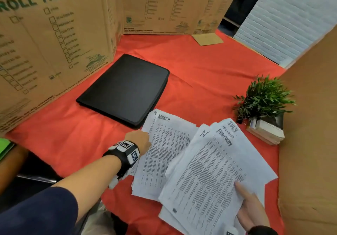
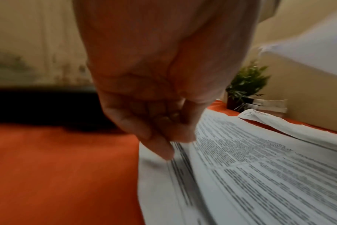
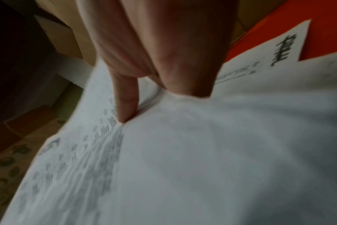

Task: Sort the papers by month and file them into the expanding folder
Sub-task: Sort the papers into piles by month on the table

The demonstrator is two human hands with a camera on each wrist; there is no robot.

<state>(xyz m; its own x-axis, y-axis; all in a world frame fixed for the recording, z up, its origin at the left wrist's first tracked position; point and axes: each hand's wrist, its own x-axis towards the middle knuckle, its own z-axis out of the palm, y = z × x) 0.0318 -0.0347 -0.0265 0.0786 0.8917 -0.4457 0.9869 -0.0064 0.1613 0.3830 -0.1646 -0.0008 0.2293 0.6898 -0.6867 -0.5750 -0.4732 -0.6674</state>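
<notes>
A closed black expanding folder lies on the red cloth, left of centre. In front of it a printed sheet headed "MARCH" lies flat. My left hand is at that sheet's left edge, and its curled fingers pinch the edge. My right hand holds a fanned stack of papers raised over the March sheet's right side, with "February" on top and "JULY" behind. The thumb presses on top of the stack and the other fingers are hidden underneath.
A small potted plant stands beside a pile of cards or booklets at the right. Cardboard walls close in the left, back and right sides. A white ribbed panel leans at the back right. A green item shows at the left edge.
</notes>
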